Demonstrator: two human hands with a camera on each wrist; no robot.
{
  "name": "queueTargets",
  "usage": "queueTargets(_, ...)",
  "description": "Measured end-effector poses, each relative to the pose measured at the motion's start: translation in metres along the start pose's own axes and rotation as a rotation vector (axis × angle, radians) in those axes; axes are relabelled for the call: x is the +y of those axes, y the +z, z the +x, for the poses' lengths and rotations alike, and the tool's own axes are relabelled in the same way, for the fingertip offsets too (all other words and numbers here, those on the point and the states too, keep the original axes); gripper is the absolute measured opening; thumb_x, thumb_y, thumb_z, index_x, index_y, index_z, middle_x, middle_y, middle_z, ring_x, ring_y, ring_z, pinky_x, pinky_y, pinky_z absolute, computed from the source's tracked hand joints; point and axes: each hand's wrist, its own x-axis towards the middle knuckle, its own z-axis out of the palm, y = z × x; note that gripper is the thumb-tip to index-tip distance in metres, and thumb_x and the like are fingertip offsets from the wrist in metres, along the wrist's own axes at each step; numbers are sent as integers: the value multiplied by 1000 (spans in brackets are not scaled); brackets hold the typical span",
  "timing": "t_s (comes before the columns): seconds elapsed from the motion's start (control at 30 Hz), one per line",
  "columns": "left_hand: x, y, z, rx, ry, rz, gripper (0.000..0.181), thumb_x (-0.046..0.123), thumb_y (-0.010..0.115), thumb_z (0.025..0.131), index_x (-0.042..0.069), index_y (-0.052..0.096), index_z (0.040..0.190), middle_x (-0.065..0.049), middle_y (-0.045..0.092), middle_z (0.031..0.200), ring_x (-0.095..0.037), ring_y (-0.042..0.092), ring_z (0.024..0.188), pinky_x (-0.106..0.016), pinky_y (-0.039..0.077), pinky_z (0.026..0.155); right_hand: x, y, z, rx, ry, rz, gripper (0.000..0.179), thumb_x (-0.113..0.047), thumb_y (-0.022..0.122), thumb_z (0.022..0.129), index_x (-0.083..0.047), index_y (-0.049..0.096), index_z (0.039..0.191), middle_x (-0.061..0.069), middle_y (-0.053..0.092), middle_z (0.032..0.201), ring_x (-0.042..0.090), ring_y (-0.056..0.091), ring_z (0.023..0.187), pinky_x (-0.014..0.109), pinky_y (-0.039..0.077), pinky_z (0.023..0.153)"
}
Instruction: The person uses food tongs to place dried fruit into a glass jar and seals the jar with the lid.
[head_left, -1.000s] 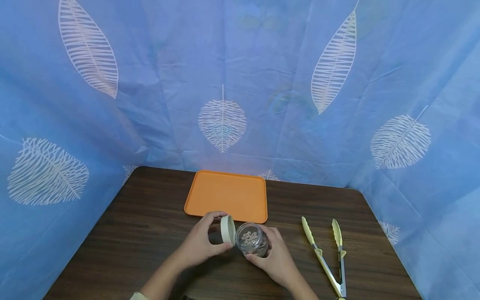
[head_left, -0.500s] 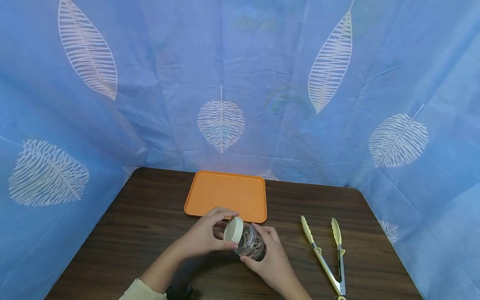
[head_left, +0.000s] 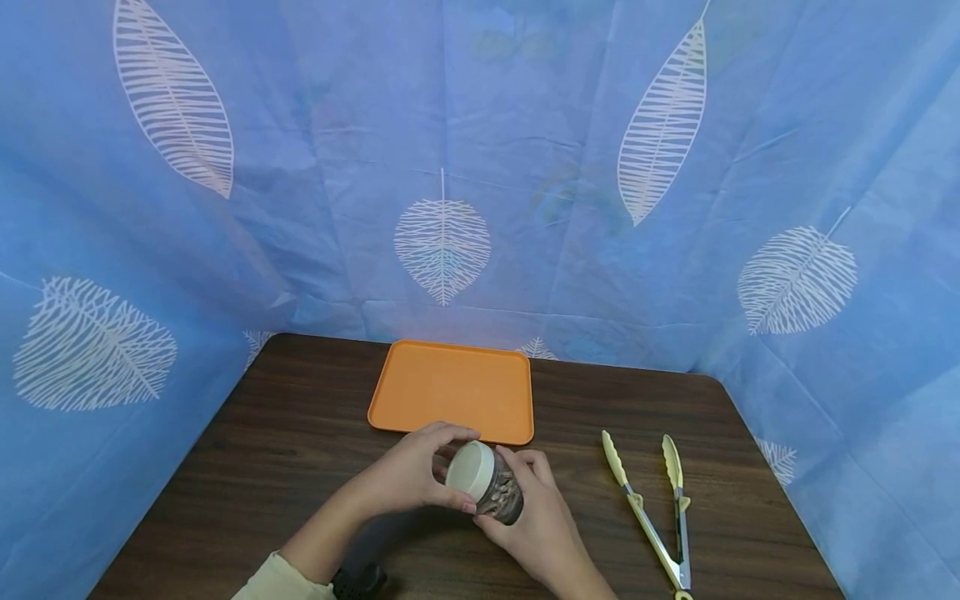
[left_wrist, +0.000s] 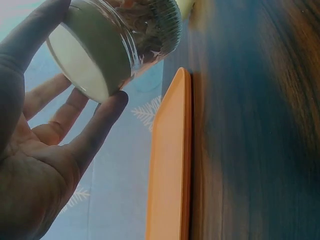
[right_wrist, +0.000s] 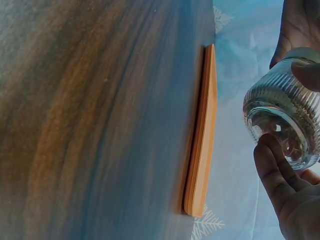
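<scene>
A clear ribbed jar (head_left: 505, 493) with small brownish pieces inside is held above the table, tilted with its top toward the left. Over its mouth sits a cream lid (head_left: 470, 470). My left hand (head_left: 408, 477) holds the lid by its rim between thumb and fingers; the left wrist view shows the lid (left_wrist: 82, 57) flush against the jar's neck. The right hand (head_left: 542, 521) grips the jar's body from the right side. In the right wrist view, fingers reach under the base of the jar (right_wrist: 282, 102).
An orange tray (head_left: 453, 390) lies behind the hands on the dark wood table (head_left: 300, 442). To the right are spread tongs (head_left: 683, 533) with pale yellow tips. A black object (head_left: 362, 581) shows beside the left sleeve (head_left: 285, 579). A blue leaf-print curtain (head_left: 540, 167) surrounds the table.
The lid, first held apart at the jar's left, has come over onto the jar's mouth. The jar has tipped, so its top is now covered and its side shows.
</scene>
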Motion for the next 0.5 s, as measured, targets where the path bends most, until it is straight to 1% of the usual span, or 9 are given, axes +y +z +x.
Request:
queueTargets(0.07,0,-1,0,-1,-1,-4,86,32,99,80,15,58,154,-6,62,145,-25,65,125,-27,64,92,-2,0,0,4,-2,-6,86,-30,102,75,-15,62,149,-1,54,130,16,64,114,41,64,93)
queueTargets(0.2,-3,-2,-1,2,1,-1,85,32,99,80,16,60,153,-5,64,143,-24,66,124,-23,63,91,-4,2,0,15,-3,-14,86,-31,102,75,-15,62,149,-2,54,129,14,65,113,39,65,94)
queueTargets(0.37,-5,-1,-1,0,19,32,86,34,99,78,14,62,153,-1,67,140,-20,68,119,-23,63,89,-6,3,0,16,-29,-40,88,-29,103,73,-14,62,150,0,54,130,16,66,114,40,65,92)
queueTargets(0.5,-8,0,-1,-1,27,45,87,34,99,78,13,62,154,0,68,139,-18,68,117,-22,63,88,-7,5,1,15,-27,-45,87,-29,103,73,-14,62,149,0,54,130,17,66,113,40,65,91)
